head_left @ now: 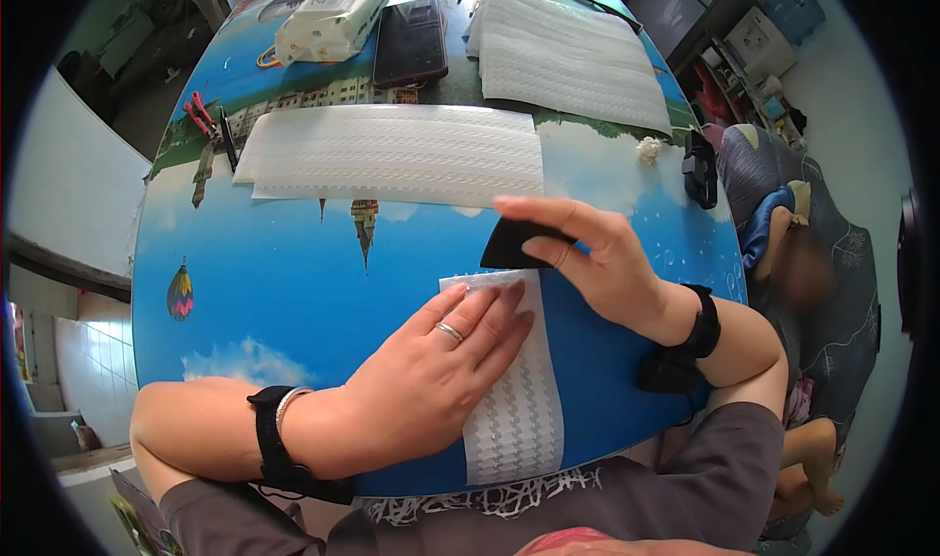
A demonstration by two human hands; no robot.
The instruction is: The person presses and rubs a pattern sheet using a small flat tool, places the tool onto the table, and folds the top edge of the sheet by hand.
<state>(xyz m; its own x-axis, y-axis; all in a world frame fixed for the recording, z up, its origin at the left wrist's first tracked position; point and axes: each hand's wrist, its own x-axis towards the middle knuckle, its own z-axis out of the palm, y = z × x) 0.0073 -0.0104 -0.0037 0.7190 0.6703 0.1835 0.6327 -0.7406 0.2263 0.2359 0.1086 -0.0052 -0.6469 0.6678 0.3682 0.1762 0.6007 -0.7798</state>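
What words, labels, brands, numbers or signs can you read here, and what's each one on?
None can be read.
White soft pack: faint printed marks, too blurred to read.
Patterned strip under the left hand: rows of raised-looking shapes, no legible text.
Black piece in the right hand: no visible lettering.
Phone: dark screen, nothing legible.

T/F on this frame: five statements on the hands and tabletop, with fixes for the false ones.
1. The right hand holds a flat black piece. True.
2. The left hand rests on a white patterned strip. True.
3. The ring is on the right hand. False: the ring is on the left hand.
4. The phone lies on top of the white packet. False: the phone lies beside the white packet.
5. The red-handled tool lies near the left edge of the table. True.
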